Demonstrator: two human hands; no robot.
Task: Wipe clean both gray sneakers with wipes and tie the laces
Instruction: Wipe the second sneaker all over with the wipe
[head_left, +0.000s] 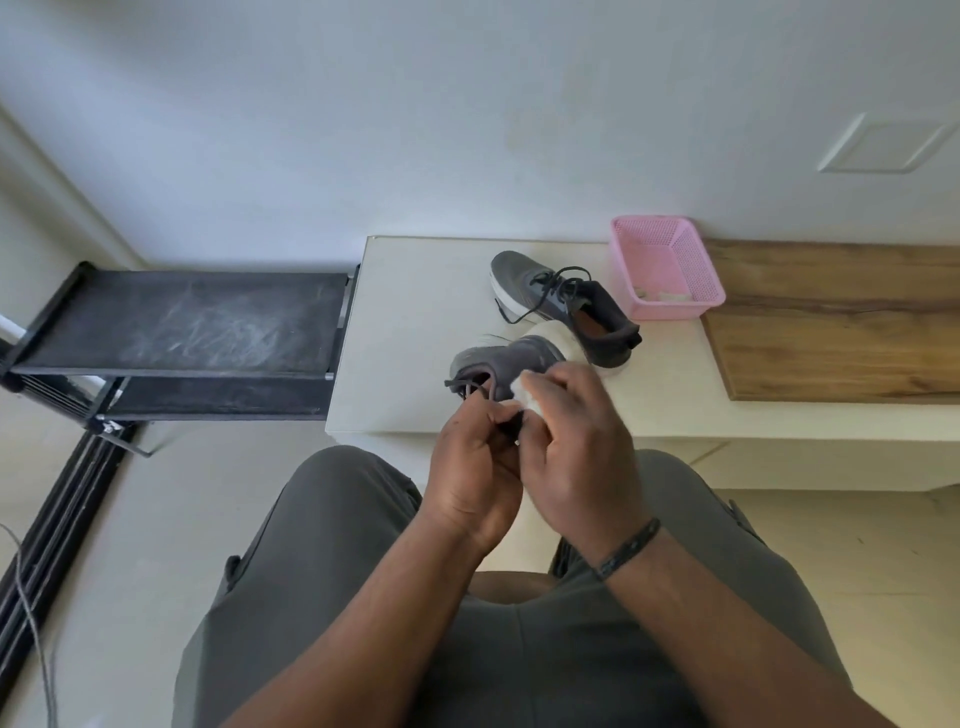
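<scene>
Two gray sneakers with white soles lie on the white bench (415, 291). The far sneaker (561, 301) stands upright with its dark laces loose. The near sneaker (511, 358) lies tipped on its side, opening toward me. My left hand (480, 473) pinches a dark lace end (478, 392) of the near sneaker. My right hand (576, 441) holds a crumpled white wipe (522, 387) in its fingers, close against the left hand and the same lace. Part of the near sneaker is hidden behind my hands.
A pink plastic basket (670, 260) with white scraps inside stands behind the far sneaker. A wooden board (841, 322) covers the bench to the right. A black shoe rack (182, 338) stands to the left. My knees are below the bench edge.
</scene>
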